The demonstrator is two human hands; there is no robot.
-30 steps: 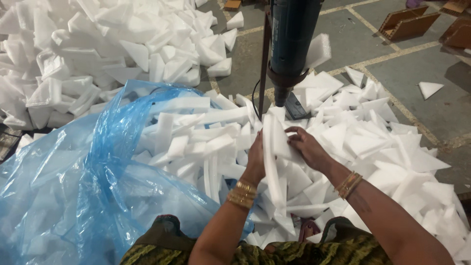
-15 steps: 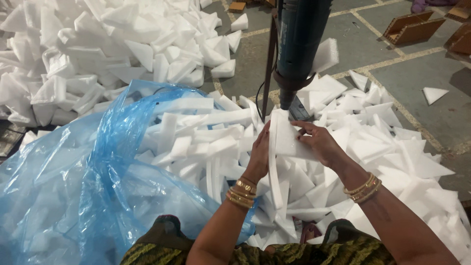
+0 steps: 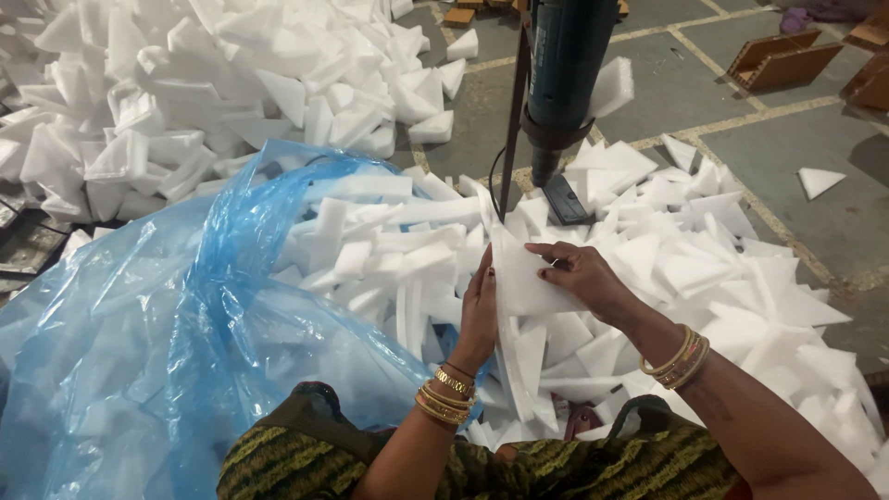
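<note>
Head camera, the only view: both hands meet over a heap of white foam offcuts. The left hand (image 3: 479, 310) is closed flat against the edge of a white, flat, roughly triangular foam piece (image 3: 526, 278), and the right hand (image 3: 583, 275) pinches the same piece from the other side, fingers curled over its face. The piece stands nearly upright, just below a dark blue power tool hanging from a stand (image 3: 567, 74).

As for progress, a judgement only: a large translucent blue plastic bag (image 3: 176, 343) at the left already holds many white foam strips (image 3: 389, 241), so a good share looks handled. A wide spread of loose white foam pieces (image 3: 732, 268) to the right, and another white foam pile (image 3: 213, 83) beyond the bag, look untouched.
</note>
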